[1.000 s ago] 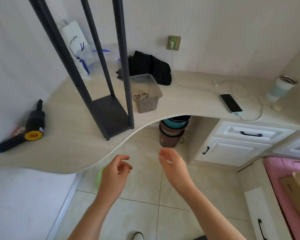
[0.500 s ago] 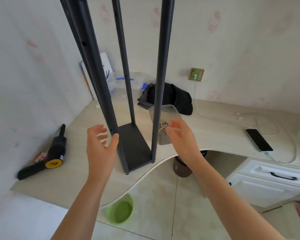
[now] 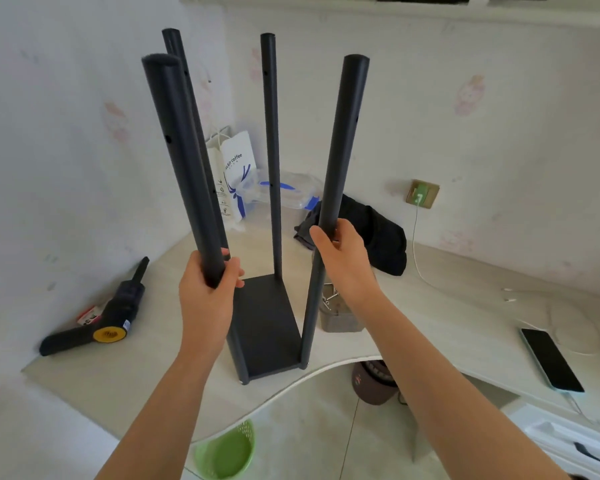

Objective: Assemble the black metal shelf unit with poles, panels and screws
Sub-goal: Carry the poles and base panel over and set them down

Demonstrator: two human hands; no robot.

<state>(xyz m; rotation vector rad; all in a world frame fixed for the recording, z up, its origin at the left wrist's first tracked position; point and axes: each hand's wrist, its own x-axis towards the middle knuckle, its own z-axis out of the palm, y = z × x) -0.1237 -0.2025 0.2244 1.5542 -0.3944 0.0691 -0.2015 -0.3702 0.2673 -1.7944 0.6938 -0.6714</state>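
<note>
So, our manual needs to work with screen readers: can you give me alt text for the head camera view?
Two hands grip the two near poles of a black shelf frame standing on a pale desk: left hand on the front-left pole, right hand on the front-right pole. Four upright poles rise from one bottom panel; a handheld vacuum lies left.

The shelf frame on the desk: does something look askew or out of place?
The four poles splay apart toward their tops. The bottom panel sits at the edge of the desk.
</note>
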